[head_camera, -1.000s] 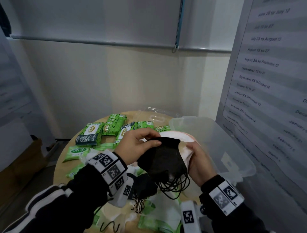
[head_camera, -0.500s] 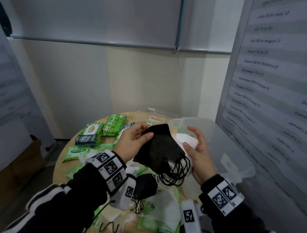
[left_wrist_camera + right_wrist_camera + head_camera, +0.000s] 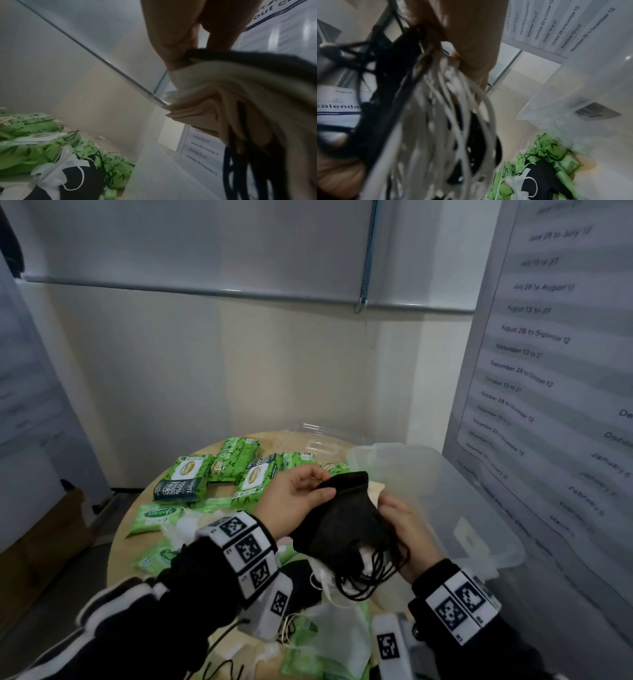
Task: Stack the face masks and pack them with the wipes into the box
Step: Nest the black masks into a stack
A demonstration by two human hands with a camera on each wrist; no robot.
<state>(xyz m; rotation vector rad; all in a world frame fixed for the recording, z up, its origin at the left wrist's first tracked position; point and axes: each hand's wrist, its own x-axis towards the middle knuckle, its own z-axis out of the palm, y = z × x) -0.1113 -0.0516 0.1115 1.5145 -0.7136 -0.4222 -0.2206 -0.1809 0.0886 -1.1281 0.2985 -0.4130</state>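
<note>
Both hands hold a stack of face masks (image 3: 342, 518) above the round table, black mask on top, white and beige ones beneath (image 3: 214, 94). My left hand (image 3: 301, 494) pinches the stack's top edge. My right hand (image 3: 407, 529) cups the stack from the right side, fingers curled under it. Black and white ear loops (image 3: 436, 121) dangle below. The clear plastic box (image 3: 479, 508) stands open just right of the hands. Green wipes packs (image 3: 219, 474) lie on the table's far left. More loose masks (image 3: 329, 635) lie near my wrists.
The round wooden table (image 3: 120, 542) is crowded with packs and masks. A clear lid (image 3: 322, 440) lies at the back by the wall. A printed calendar poster (image 3: 548, 371) hangs close on the right. A cardboard box (image 3: 41, 539) sits on the floor at left.
The black mask was brought over the white stack and now lies on top of it. My right hand has closed round the stack's side; the stack tilted slightly toward me.
</note>
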